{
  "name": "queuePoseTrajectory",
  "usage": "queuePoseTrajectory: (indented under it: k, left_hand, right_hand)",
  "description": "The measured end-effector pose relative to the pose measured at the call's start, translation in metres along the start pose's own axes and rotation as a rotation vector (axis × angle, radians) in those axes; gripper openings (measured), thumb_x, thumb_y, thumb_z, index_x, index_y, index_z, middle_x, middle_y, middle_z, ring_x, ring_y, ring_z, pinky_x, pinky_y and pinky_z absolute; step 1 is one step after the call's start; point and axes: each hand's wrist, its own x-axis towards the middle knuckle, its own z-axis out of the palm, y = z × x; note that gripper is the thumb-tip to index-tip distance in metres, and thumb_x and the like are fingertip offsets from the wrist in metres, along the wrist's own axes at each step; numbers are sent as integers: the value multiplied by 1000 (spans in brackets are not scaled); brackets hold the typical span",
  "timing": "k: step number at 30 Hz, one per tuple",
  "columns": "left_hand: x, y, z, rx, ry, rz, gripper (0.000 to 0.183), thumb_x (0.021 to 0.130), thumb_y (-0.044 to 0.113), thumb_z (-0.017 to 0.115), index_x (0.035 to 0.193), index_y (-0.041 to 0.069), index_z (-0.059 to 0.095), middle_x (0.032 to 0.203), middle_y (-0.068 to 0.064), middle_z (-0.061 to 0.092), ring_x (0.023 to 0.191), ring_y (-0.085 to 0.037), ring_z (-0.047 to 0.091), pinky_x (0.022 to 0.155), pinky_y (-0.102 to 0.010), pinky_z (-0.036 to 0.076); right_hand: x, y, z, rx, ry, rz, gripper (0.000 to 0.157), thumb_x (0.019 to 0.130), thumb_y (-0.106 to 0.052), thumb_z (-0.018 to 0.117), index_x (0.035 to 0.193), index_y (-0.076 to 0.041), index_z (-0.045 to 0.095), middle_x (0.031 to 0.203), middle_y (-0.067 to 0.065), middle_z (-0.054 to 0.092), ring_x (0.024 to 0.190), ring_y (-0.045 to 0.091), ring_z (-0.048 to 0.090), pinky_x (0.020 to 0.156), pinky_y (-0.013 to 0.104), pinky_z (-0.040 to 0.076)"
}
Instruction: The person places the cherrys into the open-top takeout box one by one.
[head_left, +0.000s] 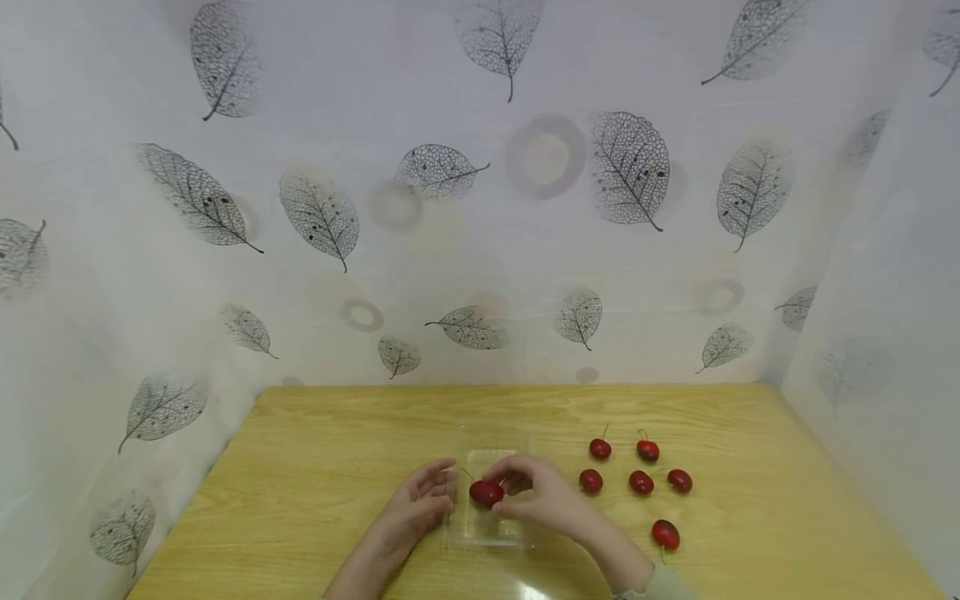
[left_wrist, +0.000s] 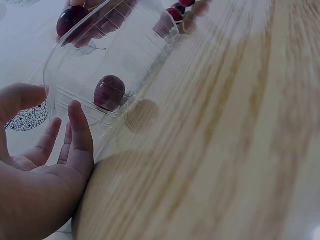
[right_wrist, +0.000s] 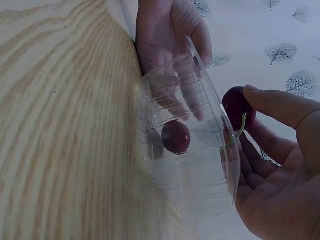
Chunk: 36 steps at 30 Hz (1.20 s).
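Pale sheeting (head_left: 442, 267) printed with dark skeleton leaves hangs behind and beside your wood-grain tabletop (head_left: 337, 442). On it, in front of you, sits a clear plastic box (head_left: 480, 533) with ribbed walls and no lid on it.

Judging by how the fruit is divided, you look to be at an early stage. One dark red cherry, the boxed cherry (right_wrist: 176, 136), lies inside on the floor of the box. Another, the held cherry (right_wrist: 239, 107), is in your right hand (head_left: 543, 496), pinched between thumb and fingers over the box, its green stem bent downward; it is not yet set down. Your left hand (head_left: 412, 508) is beside the left wall with fingers apart and loosely extended, holding no fruit; its thumb comes close to the rim, but you cannot tell from these views whether it presses there.

Six loose cherries (head_left: 641, 482) are outside, spread over the wood to the right of the box, several with stems showing. Five sit farther back in two uneven rows, and the sixth cherry (head_left: 665, 536) lies nearer you, apart from them. By that count, most of the fruit appears to be left.
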Motion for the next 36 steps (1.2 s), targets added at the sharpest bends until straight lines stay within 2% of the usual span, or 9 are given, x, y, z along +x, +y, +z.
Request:
queuePoseTrajectory:
  k: [7,20,30,36]
  left_hand:
    - [0,1,1,4,9,-8,71,99,3,63,162,-5,30,145,-9,53,121,-11,56,98,-24,54]
    - [-1,3,3,28,29,-25,70,99,4,63,162,-3,31,153,-17,49,123,-13,55,98,-26,54]
    - [-2,4,4,26,31,-31,69,99,4,64,161,-1,34,153,-16,49,123,-13,56,98,-25,54]
    - [-2,4,4,32,38,-33,69,99,5,65,161,-2,34,153,-16,49,123,-13,56,98,-25,54]
  right_hand:
    - [0,2,3,-50,-5,-25,33,83,-8,86,114,-7,76,111,8,76,94,3,65,87,23,57]
    - [-2,0,8,-211,-2,-65,32,79,-9,91,108,-14,80,103,1,80,90,12,72,79,21,57]
    - [-2,-1,12,-361,-20,-91,31,80,-15,92,108,-20,79,100,-10,78,92,2,69,81,23,56]
    - [-1,1,14,-411,-17,-91,31,80,-17,92,108,-21,79,101,-12,78,92,0,69,81,22,56]
